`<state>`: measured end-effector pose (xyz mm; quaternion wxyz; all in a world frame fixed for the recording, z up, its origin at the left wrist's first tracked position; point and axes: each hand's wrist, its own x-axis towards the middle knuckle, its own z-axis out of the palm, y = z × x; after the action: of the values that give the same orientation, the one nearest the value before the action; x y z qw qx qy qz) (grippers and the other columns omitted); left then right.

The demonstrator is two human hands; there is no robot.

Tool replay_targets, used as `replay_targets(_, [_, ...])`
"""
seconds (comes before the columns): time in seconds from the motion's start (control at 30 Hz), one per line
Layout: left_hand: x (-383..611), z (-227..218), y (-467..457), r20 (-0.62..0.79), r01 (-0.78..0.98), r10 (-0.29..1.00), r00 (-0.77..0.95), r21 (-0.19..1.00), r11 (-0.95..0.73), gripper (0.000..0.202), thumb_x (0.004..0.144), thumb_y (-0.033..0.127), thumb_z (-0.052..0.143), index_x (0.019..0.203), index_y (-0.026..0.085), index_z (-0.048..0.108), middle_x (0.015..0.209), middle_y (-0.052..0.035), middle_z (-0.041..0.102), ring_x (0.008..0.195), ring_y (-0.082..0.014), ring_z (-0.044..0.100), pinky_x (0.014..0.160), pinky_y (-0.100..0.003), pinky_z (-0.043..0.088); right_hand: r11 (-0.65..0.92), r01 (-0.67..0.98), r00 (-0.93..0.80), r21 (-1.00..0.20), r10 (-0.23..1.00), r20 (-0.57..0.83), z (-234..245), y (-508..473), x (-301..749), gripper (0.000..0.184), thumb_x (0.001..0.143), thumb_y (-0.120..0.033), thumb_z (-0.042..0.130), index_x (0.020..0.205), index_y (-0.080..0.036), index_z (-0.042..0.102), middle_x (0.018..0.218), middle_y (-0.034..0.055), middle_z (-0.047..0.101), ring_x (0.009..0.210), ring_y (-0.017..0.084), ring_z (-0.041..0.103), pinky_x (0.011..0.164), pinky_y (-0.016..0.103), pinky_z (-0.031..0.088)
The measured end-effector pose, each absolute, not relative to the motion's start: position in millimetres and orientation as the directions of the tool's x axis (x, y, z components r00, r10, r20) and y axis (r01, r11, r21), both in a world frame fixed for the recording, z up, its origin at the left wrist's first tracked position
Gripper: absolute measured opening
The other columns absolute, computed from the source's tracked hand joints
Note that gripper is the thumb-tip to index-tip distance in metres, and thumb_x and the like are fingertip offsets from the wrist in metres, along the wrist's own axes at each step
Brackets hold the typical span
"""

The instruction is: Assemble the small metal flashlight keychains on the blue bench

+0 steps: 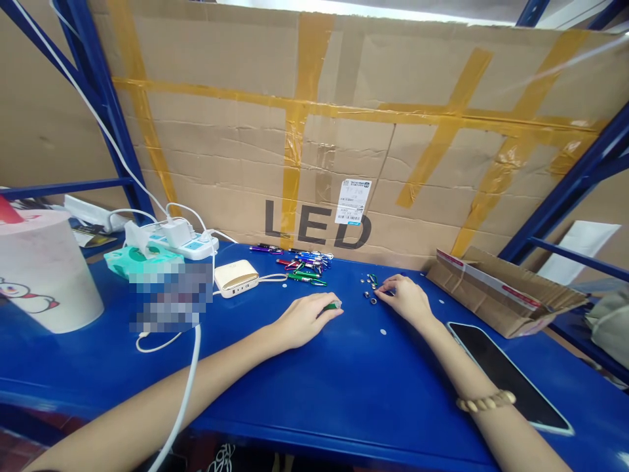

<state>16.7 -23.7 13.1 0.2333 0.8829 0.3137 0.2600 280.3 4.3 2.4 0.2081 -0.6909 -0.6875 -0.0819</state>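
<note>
My left hand [301, 319] rests on the blue table [344, 387], fingers curled round a small green tube-shaped item [333, 306] whose tip shows past my fingers. My right hand [407, 298] lies a little to the right, fingertips pinched together at a scatter of tiny silver metal parts [369, 288]; what it pinches is too small to name. Behind both hands lies a pile of several small coloured keychain sticks [302, 264], green, red, blue and purple.
A taped cardboard sheet marked LED [344, 131] walls the back. A phone [506, 377] lies face up by my right forearm, an open cardboard box [501, 288] beyond it. At left stand a paper cup [44, 269], tissue pack [140, 259], power strip [187, 242], power bank [236, 277] and white cables [184, 387].
</note>
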Motion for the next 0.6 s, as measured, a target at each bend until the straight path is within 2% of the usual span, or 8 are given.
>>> replay_targets(0.1, [17,13,-24,0.268,0.451,0.693,0.669,0.595,-0.665,0.024,0.092,0.036,0.034,0.096,0.023,0.053,0.100,-0.0019,0.062,0.090,-0.0188,0.057,0.080,-0.030,0.043,0.150,0.967,-0.009,-0.205,0.826,0.563,11,-5,262,0.015,0.075,-0.033,0.060,0.069,-0.022,0.069,0.092,0.0036,0.065,0.086,0.021,0.060,0.070,0.033,0.047])
replay_targets(0.17, [17,13,-23,0.259,0.444,0.694,0.672,0.610,-0.657,0.024,0.092,0.034,0.033,0.096,0.023,0.053,0.096,-0.0014,0.062,0.088,-0.0180,0.057,0.080,-0.030,0.043,0.388,0.897,-0.114,-0.212,0.666,0.737,18,-16,242,0.015,0.077,-0.033,0.060,0.073,-0.022,0.069,0.088,0.0038,0.065,0.082,0.018,0.059,0.069,0.031,0.048])
replay_targets(0.23, [18,11,-22,0.297,0.405,0.677,0.674,0.618,-0.674,0.021,0.092,0.030,0.033,0.093,0.021,0.052,0.094,-0.0014,0.060,0.087,-0.0166,0.056,0.081,-0.029,0.042,0.595,0.795,-0.266,-0.119,0.518,0.813,24,-29,222,0.011,0.080,-0.028,0.059,0.080,-0.022,0.068,0.087,0.0042,0.064,0.081,0.017,0.059,0.072,0.032,0.047])
replay_targets(0.27, [18,10,-22,0.330,0.380,0.663,0.672,0.615,-0.691,0.020,0.092,0.028,0.033,0.092,0.021,0.052,0.093,-0.0017,0.059,0.087,-0.0161,0.055,0.081,-0.028,0.042,0.648,0.759,-0.319,-0.065,0.457,0.830,27,-35,214,0.009,0.080,-0.024,0.059,0.083,-0.022,0.067,0.087,0.0043,0.064,0.081,0.017,0.058,0.072,0.032,0.047])
replay_targets(0.4, [19,8,-20,0.428,0.324,0.618,0.660,0.580,-0.748,0.018,0.092,0.023,0.034,0.086,0.018,0.050,0.087,-0.0027,0.053,0.087,-0.0158,0.051,0.079,-0.026,0.042,0.733,0.676,-0.418,0.071,0.303,0.856,33,-51,196,0.013,0.077,-0.016,0.062,0.089,-0.021,0.065,0.087,0.0053,0.064,0.078,0.016,0.058,0.068,0.032,0.046])
replay_targets(0.6, [19,8,-20,0.432,0.304,0.613,0.661,0.593,-0.745,0.017,0.092,0.022,0.033,0.085,0.018,0.049,0.088,-0.0024,0.054,0.086,-0.0152,0.052,0.078,-0.027,0.042,0.744,0.659,-0.434,0.106,0.262,0.862,32,-52,198,0.013,0.075,-0.015,0.064,0.086,-0.021,0.065,0.083,0.0047,0.063,0.074,0.014,0.057,0.065,0.030,0.046])
